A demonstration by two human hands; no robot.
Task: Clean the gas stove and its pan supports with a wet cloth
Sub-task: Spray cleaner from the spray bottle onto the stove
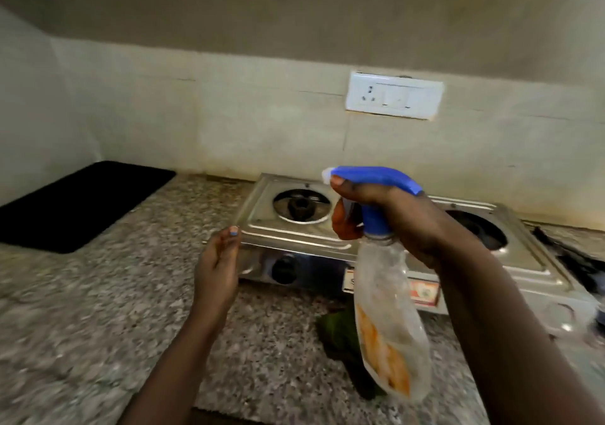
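Observation:
A steel two-burner gas stove (288,228) stands on the granite counter, with no pan supports on its left burner (302,207) or right burner (474,229). My right hand (389,218) grips a clear spray bottle (389,319) with a blue trigger head, held above the stove's front, its nozzle pointing left. My left hand (217,269) hovers in front of the stove's left corner, fingers relaxed, holding nothing. A green cloth (339,329) lies on the counter in front of the stove, partly hidden behind the bottle.
A black mat (75,205) lies on the granite counter (98,310) at the left. A white switch and socket plate (394,98) is on the tiled wall behind. Dark metal parts (569,254), blurred, lie right of the stove.

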